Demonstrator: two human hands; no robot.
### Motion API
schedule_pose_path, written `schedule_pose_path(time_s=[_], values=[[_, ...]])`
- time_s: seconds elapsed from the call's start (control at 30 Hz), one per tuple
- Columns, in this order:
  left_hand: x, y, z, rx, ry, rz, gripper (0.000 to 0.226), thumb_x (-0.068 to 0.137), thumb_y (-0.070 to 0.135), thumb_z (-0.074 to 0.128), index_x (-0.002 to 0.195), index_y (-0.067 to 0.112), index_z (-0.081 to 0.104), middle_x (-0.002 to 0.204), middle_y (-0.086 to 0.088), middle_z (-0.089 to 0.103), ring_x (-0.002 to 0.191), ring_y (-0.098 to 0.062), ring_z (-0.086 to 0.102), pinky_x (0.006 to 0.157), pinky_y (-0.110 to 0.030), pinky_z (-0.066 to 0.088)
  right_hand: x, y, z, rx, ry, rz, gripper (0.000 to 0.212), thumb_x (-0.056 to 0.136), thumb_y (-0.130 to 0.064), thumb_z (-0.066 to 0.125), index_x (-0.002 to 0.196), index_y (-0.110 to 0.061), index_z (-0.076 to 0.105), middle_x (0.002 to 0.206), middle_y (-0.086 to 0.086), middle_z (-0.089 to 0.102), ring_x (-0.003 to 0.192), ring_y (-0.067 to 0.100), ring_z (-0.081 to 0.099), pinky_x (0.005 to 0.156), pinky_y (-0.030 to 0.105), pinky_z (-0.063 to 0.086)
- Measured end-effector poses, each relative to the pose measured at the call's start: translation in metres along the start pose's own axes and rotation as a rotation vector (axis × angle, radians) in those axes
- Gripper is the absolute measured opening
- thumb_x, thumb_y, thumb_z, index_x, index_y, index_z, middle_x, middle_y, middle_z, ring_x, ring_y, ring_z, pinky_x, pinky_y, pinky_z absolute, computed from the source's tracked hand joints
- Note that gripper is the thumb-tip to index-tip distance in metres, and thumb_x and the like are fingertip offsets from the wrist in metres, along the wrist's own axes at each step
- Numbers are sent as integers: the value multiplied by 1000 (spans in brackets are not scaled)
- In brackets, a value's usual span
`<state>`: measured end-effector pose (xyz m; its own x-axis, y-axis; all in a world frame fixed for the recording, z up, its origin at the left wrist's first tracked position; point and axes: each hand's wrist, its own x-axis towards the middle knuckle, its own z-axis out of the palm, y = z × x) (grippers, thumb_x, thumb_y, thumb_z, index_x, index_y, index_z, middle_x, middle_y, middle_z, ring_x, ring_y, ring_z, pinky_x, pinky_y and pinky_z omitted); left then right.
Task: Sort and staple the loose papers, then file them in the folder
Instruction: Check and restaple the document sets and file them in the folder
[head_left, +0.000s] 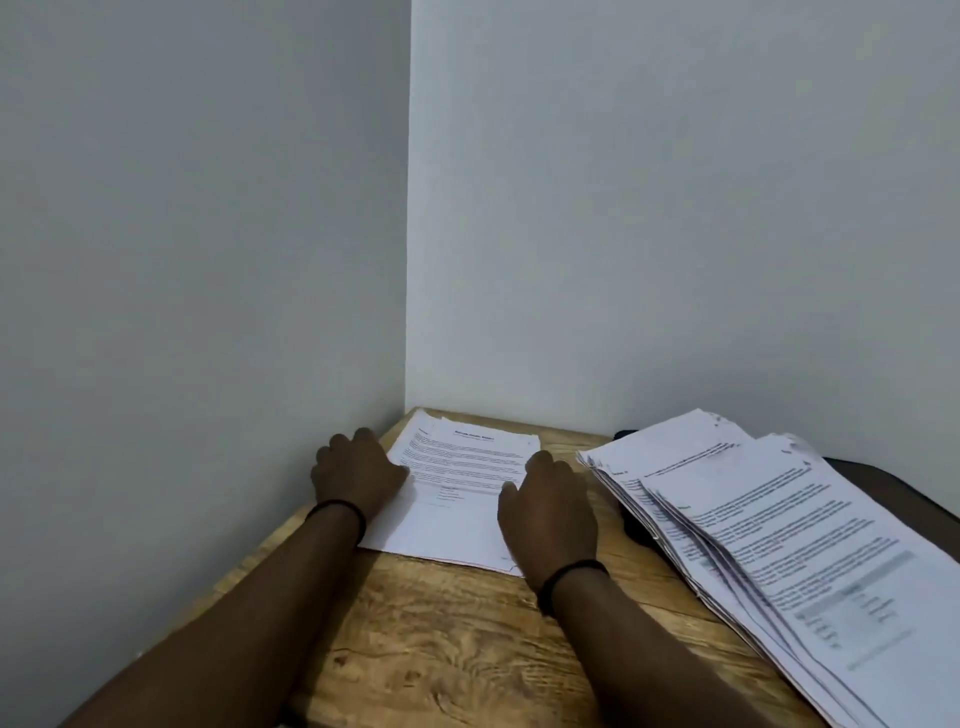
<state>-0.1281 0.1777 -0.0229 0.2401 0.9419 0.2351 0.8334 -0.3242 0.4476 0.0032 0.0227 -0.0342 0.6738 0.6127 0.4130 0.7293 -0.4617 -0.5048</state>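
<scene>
From the head camera we look down on a wooden tabletop (457, 639) pushed into a corner of grey walls (208, 234). In the far left corner lies a small set of printed papers (462, 467), a few sheets slightly fanned at the far edge. Our left hand (353, 470) rests on the left edge of this set, knuckles up, fingers curled over the paper edge next to the wall; we cannot tell whether it pinches the sheets or only presses them. Our right hand (548, 512) lies on the right side of the same set, back of the hand up, fingers bent down onto the paper; its grip is likewise unclear. Each wrist carries a thin black band (340, 512).

To the right, well apart from the small set, a thick stack of loose papers (769, 530) spreads in an uneven fan from far to near. Under its far and right edges shows a dark flat thing (883, 483), possibly the folder.
</scene>
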Motion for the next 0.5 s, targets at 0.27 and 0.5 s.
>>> schedule_pose_path(time_s=[0.27,0.5], values=[[-40,56,-10,-500,-97,169,32,89,25,66,72,-3,66,75,-16,71,63,-22,63,59,-34,50,-19,13,-27,72,121,-123,16,100,-29,41,99,-22,56,96,-4,61,87,15,55,66,30,38],[-95,132,3,-880,-741,18,47,99,41,58,103,-6,59,80,-19,65,62,-24,63,52,-28,51,-29,59,-97,75,208,-132,26,101,-39,46,84,-21,55,84,-4,63,80,18,58,66,33,40]])
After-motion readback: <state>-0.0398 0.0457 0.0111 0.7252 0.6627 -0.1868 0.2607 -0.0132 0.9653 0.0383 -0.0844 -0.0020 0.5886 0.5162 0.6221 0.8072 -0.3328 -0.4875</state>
